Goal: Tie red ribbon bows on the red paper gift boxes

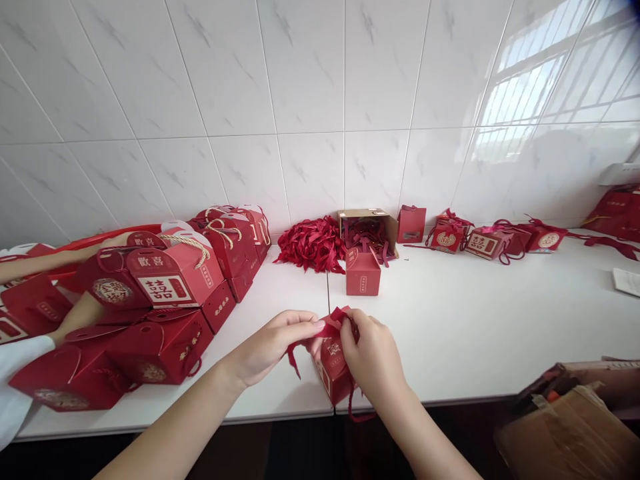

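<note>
White table (480, 327); hands (373, 350) pinching red ribbon (330, 328) atop red box (336, 373).

Left hand (283, 341), at the left of the red box (336, 373): bare, smooth, with slender fingers (297, 316) and a slim, tapering thumb (303, 331)
Left wrist (241, 369), left of the red box: bare, slim, narrower than the hand
Left forearm (185, 421), below and left of the red box: bare along its whole visible length, smooth, broadening evenly
Right hand (369, 347), at the right of the red box: bare, with a softly rounded back
Right wrist (395, 390), right of the red box: bare, plain
Right forearm (424, 433), below and right of the red box: bare, smooth, unmarked
Fingernails: too small to tell their finish
</note>
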Demonstrator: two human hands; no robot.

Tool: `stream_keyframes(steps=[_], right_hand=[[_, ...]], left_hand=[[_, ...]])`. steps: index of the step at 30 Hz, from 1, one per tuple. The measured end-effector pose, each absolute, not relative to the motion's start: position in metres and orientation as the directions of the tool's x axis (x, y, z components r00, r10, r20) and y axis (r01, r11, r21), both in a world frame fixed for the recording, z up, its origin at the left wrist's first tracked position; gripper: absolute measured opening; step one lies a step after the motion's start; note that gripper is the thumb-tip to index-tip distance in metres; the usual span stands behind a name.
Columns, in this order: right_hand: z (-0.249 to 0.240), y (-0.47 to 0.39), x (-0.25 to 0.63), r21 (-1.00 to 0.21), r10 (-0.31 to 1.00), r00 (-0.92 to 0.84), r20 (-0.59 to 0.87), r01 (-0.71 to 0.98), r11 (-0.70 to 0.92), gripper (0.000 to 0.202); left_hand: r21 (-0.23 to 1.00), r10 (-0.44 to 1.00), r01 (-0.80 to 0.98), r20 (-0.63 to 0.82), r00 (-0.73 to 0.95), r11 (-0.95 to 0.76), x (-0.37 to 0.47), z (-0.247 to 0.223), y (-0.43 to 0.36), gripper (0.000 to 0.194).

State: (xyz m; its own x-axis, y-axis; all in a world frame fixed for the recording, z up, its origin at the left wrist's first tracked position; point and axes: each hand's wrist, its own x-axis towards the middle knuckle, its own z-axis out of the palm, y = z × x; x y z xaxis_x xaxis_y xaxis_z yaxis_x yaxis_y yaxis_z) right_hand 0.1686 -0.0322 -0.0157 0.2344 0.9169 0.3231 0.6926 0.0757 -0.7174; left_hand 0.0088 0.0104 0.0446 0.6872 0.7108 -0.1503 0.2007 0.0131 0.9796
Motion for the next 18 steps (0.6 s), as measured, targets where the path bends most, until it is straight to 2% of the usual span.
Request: stream_keyframes(steps=[4, 8, 10, 11, 15, 18], right_hand=[[-0.010, -0.033, 0.170, -0.715, 0.938, 0.192, 0.288, 0.694, 0.078, 0.020], [-0.012, -0.036, 0.174, -0.630, 0.899, 0.010, 0.439, 0.717, 0.299, 0.020], [-0.016, -0.037, 0.175, -0.614, 0.870, -0.016, 0.493, 0.702, 0.361, 0.019], [-0.018, -0.036, 0.176, -0.627, 0.862, 0.002, 0.508, 0.686, 0.368, 0.021], [-0.024, -0.033, 0.178, -0.732, 0.848, 0.098, 0.521, 0.561, 0.385, 0.031], [-0.024, -0.033, 0.181, -0.779, 0.852, 0.088, 0.516, 0.462, 0.424, 0.033]], left_hand=[[0.996, 0.680, 0.081, -0.037, 0.733, -0.034, 0.033, 0.063, 0.010, 0.033], [0.993, 0.726, -0.037, 0.106, 0.679, -0.110, 0.052, 0.065, 0.019, 0.021], [0.988, 0.705, -0.061, 0.144, 0.694, -0.141, 0.055, 0.060, 0.024, 0.015], [0.985, 0.702, -0.060, 0.159, 0.694, -0.164, 0.054, 0.056, 0.027, 0.019], [0.941, 0.804, 0.057, 0.251, 0.539, -0.333, 0.040, 0.035, 0.033, 0.026], [0.861, 0.774, 0.237, 0.243, 0.585, -0.449, 0.028, 0.020, 0.032, 0.026]])
